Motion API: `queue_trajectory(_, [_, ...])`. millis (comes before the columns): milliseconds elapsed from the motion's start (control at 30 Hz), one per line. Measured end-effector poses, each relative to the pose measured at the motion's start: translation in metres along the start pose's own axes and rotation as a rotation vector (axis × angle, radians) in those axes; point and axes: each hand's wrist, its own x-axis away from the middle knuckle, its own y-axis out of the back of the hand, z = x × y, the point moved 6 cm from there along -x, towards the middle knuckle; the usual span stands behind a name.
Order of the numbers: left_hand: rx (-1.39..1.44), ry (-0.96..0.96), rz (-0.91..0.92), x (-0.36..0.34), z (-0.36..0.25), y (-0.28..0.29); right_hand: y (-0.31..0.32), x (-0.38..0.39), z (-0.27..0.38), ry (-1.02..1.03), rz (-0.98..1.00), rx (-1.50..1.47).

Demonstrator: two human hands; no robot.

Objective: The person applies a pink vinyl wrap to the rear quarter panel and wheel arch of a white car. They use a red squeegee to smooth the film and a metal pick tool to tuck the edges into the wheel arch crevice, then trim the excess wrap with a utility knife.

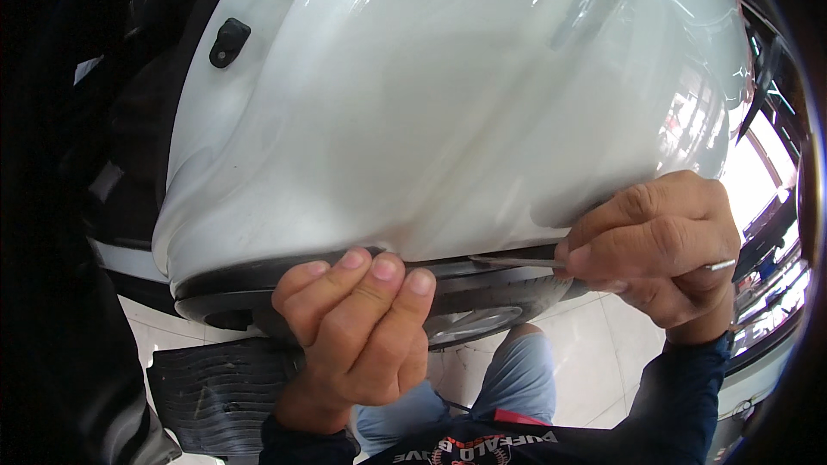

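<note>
A glossy white car panel [388,120] fills the middle, its lower edge bordered by a black wheel-arch trim [250,275]. At the middle of that edge my left hand [357,327] is closed on the trim, its fingertips pressed over the upper side; the thumb is hidden. To its right, my right hand [659,245] pinches a thin metal pick [521,262]. The pick's narrow tip points left and lies along the seam between panel and trim. Its other end sticks out past my right hand.
Below the trim shows a car wheel [482,320]. A black ribbed mat [215,396] lies on the pale tiled floor [603,336]. The dark door opening [129,146] is on the left, with a black rubber stop [229,41] on the white frame beside it.
</note>
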Motion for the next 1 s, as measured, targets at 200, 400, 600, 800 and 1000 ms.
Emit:
queue_trajectory(200, [-0.001,-0.024,0.054,0.001,-0.001,-0.002,-0.001,0.006,-0.001,0.032,-0.053,0.061])
queue_trajectory(400, [-0.012,-0.017,0.054,0.003,-0.002,0.000,-0.010,0.005,0.006,0.083,-0.118,0.156])
queue_trajectory(600, [-0.023,0.015,0.009,0.000,-0.004,0.000,-0.009,0.000,0.007,0.074,-0.115,0.179])
queue_trajectory(800, [0.008,0.022,0.009,-0.007,-0.002,0.000,0.004,-0.001,0.003,-0.031,-0.097,0.040])
queue_trajectory(1000, [0.008,0.012,0.031,-0.005,-0.004,0.001,-0.003,-0.001,0.004,0.025,-0.063,0.108])
